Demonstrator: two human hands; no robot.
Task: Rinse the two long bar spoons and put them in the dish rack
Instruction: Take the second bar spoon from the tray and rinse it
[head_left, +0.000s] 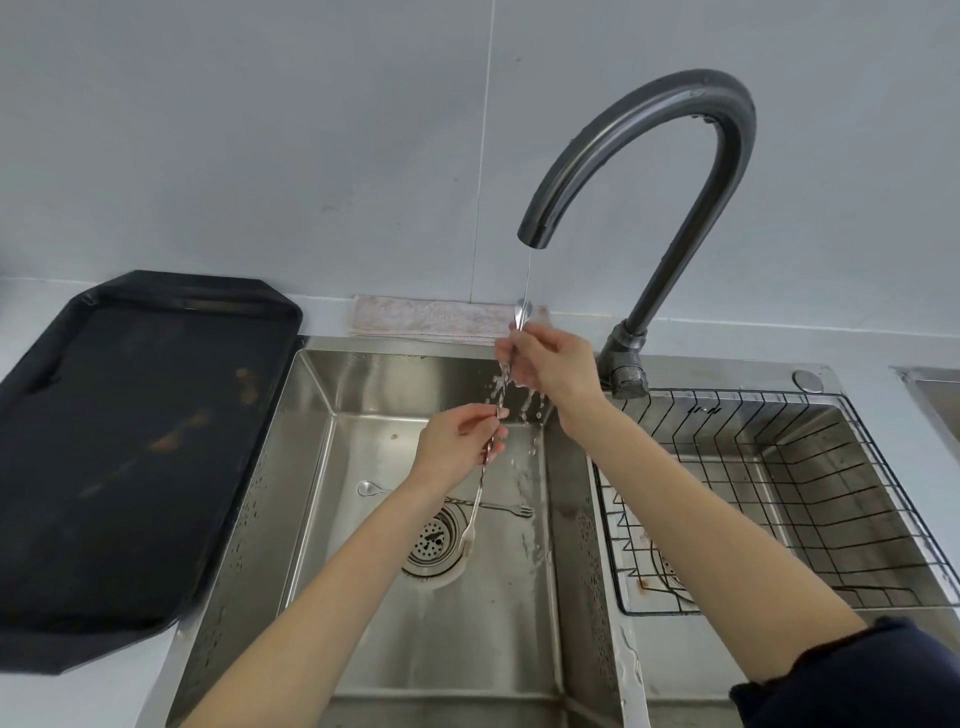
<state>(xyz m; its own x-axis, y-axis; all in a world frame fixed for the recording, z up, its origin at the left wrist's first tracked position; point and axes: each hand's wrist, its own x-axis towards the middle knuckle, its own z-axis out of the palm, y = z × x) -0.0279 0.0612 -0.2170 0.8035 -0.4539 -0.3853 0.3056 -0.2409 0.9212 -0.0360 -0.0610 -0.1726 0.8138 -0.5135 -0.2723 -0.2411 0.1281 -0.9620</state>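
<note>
A: Head view, nearest first: two bare forearms reach in over the left sink basin. What's on its floor?

B: One bar spoon lying flat, long axis left to right, bowl at the left, small fork tip at the right, crossing just behind the drain strainer. The arm hides its middle.

A: And the other one?

B: Held bar spoon is steep, near upright, tilted slightly; bowl up under the tap, fork end down over the drain. Left hand pinches the twisted stem at mid-length, fingers closed on it. Right hand closes round the stem just under the bowl.

A: Water?

B: Thin stream from the faucet hits the bowl; drops scatter off the stem.

A: Right basin?

B: Black wire dish rack sits in it, nothing in the rack.

A: Farther back?

B: Black tray on the counter at left; folded cloth against the wall behind the sink.
</note>
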